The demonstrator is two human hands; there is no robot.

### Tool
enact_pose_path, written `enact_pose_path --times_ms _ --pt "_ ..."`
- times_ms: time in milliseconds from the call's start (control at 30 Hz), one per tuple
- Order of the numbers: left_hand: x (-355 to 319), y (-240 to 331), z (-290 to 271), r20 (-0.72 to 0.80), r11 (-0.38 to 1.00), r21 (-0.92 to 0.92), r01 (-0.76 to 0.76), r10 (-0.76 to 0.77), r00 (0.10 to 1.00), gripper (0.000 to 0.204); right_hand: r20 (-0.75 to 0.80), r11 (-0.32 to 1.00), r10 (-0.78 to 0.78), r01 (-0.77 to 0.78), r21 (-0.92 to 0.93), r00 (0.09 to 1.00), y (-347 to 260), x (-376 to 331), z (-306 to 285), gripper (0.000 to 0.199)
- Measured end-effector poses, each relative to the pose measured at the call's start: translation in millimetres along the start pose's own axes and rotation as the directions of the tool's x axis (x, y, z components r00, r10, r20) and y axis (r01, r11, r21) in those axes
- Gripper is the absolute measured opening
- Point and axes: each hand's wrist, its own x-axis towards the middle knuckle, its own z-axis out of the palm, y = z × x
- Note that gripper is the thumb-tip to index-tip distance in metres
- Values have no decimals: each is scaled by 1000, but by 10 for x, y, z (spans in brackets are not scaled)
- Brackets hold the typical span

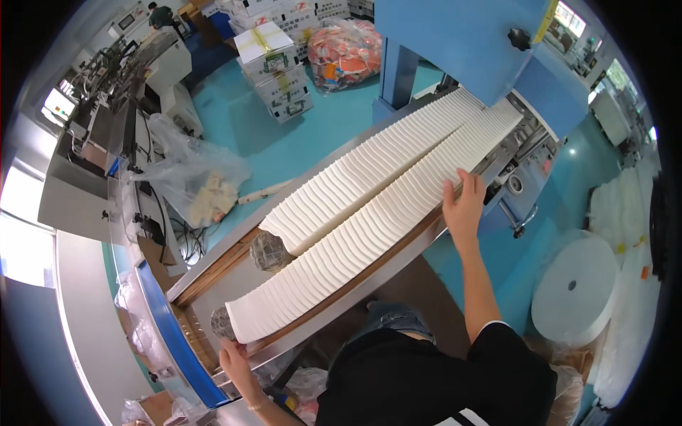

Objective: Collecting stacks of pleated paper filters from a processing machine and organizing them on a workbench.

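Observation:
Two long rows of thin white pads, the far row (pixel 369 170) and the near row (pixel 355 245), stand on edge in a slanting metal-and-wood trough (pixel 426 224). A grey taped ball (pixel 270 251) rests against the lower end of the far row. Another taped ball (pixel 222 324) sits at the near row's end, with my left hand (pixel 238 368) closed at its lower side; its fingertips are partly hidden. Farther up, my right hand (pixel 465 206) lies on the near row's outer edge, thumb and fingers apart.
A blue machine (pixel 455 50) stands over the trough's upper end. Stacked cartons (pixel 273 71) and a bag of orange packets (pixel 346 53) are beyond. A large white roll (pixel 575 287) stands at right, and a blue-edged conveyor (pixel 174 334) runs at left.

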Motion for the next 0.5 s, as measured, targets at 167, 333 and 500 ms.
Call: enact_pose_path --times_ms 167,333,500 --pt "372 200 241 90 862 -493 113 -79 993 49 45 996 -48 51 -74 998 138 133 164 25" --pt "621 11 44 421 849 -431 305 -110 900 50 52 993 -93 96 -63 994 87 41 175 20" --pt "377 -4 45 428 936 -236 262 -142 892 53 50 990 -132 133 -37 990 56 80 150 16"
